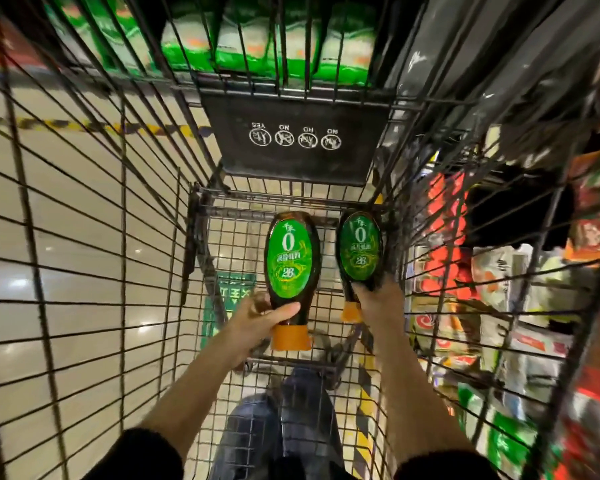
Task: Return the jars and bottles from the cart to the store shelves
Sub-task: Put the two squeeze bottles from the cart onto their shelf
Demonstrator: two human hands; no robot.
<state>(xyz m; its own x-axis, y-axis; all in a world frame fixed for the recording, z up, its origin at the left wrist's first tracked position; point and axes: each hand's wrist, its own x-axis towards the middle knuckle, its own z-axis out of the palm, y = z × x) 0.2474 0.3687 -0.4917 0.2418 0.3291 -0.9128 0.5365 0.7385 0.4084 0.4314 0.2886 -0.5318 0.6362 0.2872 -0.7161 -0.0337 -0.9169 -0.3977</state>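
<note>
While inside cart [291, 164], bottles [289, 258] [359, 251] in hands [257, 322] [378, 301]

Fingers of my left hand [257, 320] pass behind the left bottle [291, 265]; my right hand [378, 303] covers part of the neck of the right bottle [359, 251]. Shelf goods [465, 271] at frame right are blurred. Both sleeves [136, 455] are cut by the lower edge.

Overhead store lights glare in white patches off the pale floor tiles [18, 282]. The green labels of the centre bottle [289, 258] and the right bottle [359, 251] read fairly sharp; cart wires [122, 209] bow under wide-angle distortion, and packaged goods [465, 271] at right smear into blur.
</note>
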